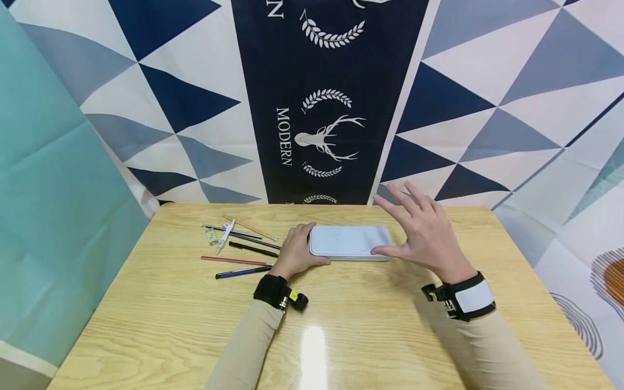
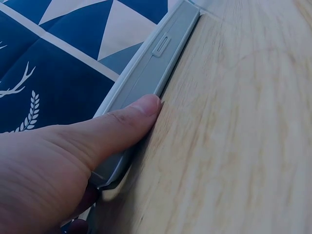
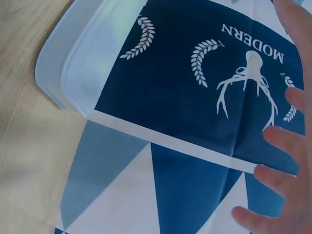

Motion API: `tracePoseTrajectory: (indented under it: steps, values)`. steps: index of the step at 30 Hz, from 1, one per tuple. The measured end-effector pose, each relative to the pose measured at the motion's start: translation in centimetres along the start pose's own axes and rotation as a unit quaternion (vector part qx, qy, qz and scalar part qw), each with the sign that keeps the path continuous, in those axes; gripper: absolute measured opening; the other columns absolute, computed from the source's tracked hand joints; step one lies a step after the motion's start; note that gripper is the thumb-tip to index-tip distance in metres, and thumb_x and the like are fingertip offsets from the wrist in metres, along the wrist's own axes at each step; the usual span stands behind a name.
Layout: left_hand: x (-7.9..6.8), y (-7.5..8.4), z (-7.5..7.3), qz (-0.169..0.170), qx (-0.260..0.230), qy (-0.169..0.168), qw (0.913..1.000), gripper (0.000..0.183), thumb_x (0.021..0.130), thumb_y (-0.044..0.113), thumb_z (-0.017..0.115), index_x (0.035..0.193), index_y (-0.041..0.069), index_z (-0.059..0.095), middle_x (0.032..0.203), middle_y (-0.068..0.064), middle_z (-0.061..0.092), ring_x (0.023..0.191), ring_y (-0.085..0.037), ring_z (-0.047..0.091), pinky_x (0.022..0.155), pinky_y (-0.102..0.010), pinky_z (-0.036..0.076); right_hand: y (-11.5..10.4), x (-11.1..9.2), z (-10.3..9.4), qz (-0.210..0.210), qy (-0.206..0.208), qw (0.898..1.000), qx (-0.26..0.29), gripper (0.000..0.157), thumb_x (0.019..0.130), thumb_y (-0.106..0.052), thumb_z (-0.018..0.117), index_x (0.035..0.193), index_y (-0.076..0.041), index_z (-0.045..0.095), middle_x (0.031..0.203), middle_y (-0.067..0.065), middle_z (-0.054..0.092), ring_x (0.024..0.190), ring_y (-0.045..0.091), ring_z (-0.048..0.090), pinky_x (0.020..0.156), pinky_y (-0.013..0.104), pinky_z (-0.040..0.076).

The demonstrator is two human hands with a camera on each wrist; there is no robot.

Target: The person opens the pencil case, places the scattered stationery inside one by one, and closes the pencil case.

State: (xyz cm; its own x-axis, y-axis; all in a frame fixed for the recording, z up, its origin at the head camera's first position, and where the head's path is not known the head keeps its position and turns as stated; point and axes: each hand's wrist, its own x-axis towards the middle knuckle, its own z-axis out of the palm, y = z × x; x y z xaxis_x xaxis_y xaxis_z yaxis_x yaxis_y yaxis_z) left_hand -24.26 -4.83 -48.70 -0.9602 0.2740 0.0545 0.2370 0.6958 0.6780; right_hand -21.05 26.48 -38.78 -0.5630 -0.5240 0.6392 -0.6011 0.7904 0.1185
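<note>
A closed, pale pencil case [image 1: 349,241] with rounded corners lies flat on the wooden table. Its long near side carries a small raised latch [image 2: 162,46] in the left wrist view. My left hand [image 1: 296,252] grips the left end of the case, with the thumb [image 2: 124,119] pressed along the near side and the other fingers around the far side. My right hand [image 1: 429,235] is raised by the right end, fingers spread and holding nothing. In the right wrist view its fingers [image 3: 280,180] stand apart from the case.
Left of the case lie several pencils and pens, among them a red pencil [image 1: 234,260], a blue pen [image 1: 242,272] and a black pen [image 1: 252,249]. A white compass-like tool [image 1: 226,236] and a small eraser [image 1: 212,236] are there too. Patterned cloth [image 1: 322,162] hangs behind the table [image 1: 370,336].
</note>
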Motion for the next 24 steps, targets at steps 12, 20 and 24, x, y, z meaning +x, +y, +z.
tracePoseTrajectory:
  steps: [12, 20, 24]
  values:
    - [0.1, 0.0, -0.2, 0.002, -0.001, -0.001, 1.0, 0.113, 0.079, 0.037, 0.106, 0.17, 0.005, 0.047, 0.167, -0.02, 0.058, 0.152, -0.04, 0.053, 0.127, -0.057, 0.048, -1.7, 2.0, -0.1, 0.101, -0.305, 0.946, 0.035, 0.097, 0.082, -0.052, 0.097, 0.167, -0.028, 0.056, 0.166, 0.021, 0.06, 0.152, 0.05, 0.057, 0.107, 0.077, 0.056]
    - [0.0, 0.0, -0.1, -0.002, -0.002, -0.007, 1.0, 0.112, 0.08, 0.039, 0.104, 0.17, 0.006, 0.046, 0.169, -0.019, 0.056, 0.153, -0.04, 0.052, 0.128, -0.058, 0.047, -2.2, 2.5, 3.1, 0.099, -0.318, 0.941, 0.051, 0.105, 0.077, -0.047, 0.101, 0.169, -0.028, 0.053, 0.167, 0.023, 0.058, 0.152, 0.052, 0.057, 0.102, 0.077, 0.059]
    - [-0.1, 0.1, -0.2, -0.001, -0.004, -0.008, 1.0, 0.111, 0.081, 0.038, 0.104, 0.17, 0.006, 0.046, 0.168, -0.019, 0.056, 0.152, -0.04, 0.053, 0.126, -0.059, 0.048, -2.7, 2.5, 4.6, 0.103, -0.336, 0.934, 0.062, 0.107, 0.076, -0.044, 0.1, 0.17, -0.028, 0.051, 0.169, 0.023, 0.057, 0.152, 0.053, 0.057, 0.103, 0.078, 0.058]
